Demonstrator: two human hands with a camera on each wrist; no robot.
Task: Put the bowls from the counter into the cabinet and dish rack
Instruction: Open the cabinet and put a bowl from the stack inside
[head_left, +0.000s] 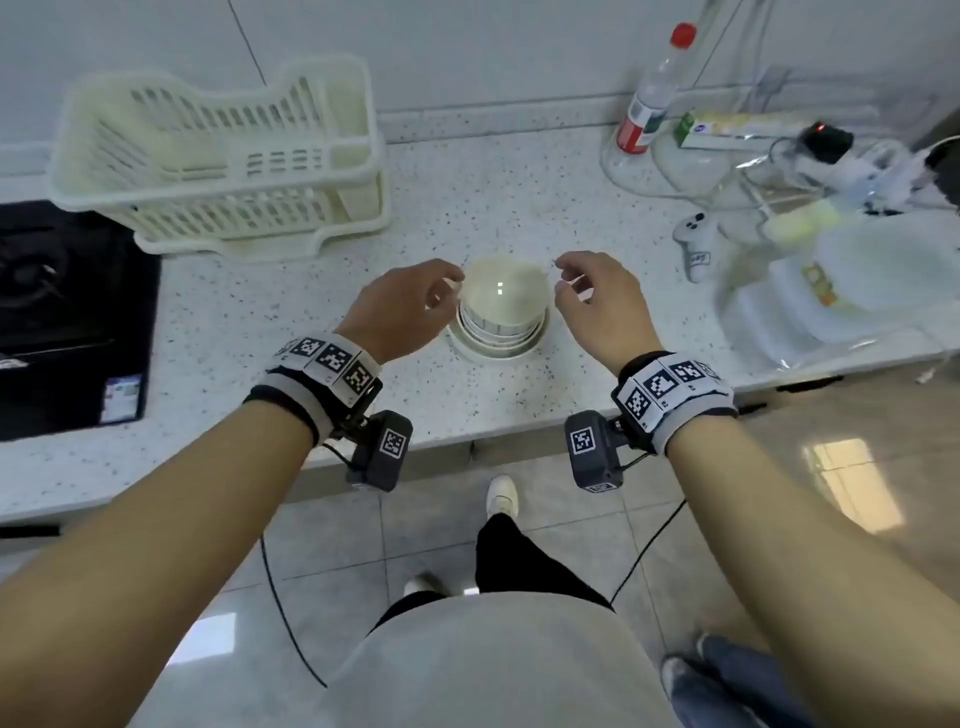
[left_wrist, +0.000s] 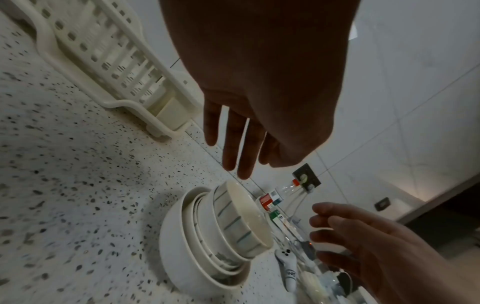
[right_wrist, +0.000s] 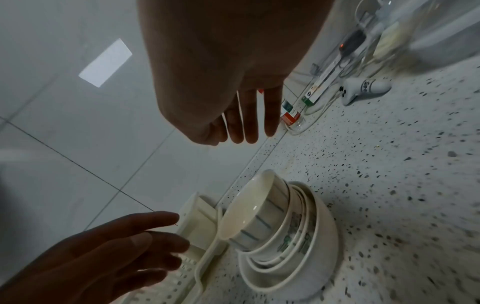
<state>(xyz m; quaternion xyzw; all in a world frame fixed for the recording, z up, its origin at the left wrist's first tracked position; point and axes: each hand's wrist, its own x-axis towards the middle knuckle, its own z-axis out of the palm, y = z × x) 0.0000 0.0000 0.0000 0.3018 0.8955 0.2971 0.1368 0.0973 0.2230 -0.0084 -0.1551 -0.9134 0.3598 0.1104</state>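
Observation:
A stack of several nested bowls (head_left: 501, 317) stands on the speckled counter (head_left: 467, 218). The top bowl (left_wrist: 241, 222) is cream inside with blue stripes outside; the bottom one (right_wrist: 319, 257) is the widest and plain white. My left hand (head_left: 441, 291) hovers at the stack's left side and my right hand (head_left: 569, 283) at its right. Both have relaxed fingers close to the top bowl's rim and hold nothing. In the wrist views the left fingers (left_wrist: 233, 148) and right fingers (right_wrist: 246, 119) hang above the bowls without touching. The cream dish rack (head_left: 223, 161) stands at the back left. No cabinet is in view.
A black stove (head_left: 62, 312) sits at the far left. Behind and right of the bowls are a red-capped bottle (head_left: 654, 93), a white controller (head_left: 696, 244), cables, and bagged plates (head_left: 857, 291). The counter's front edge runs just under my wrists.

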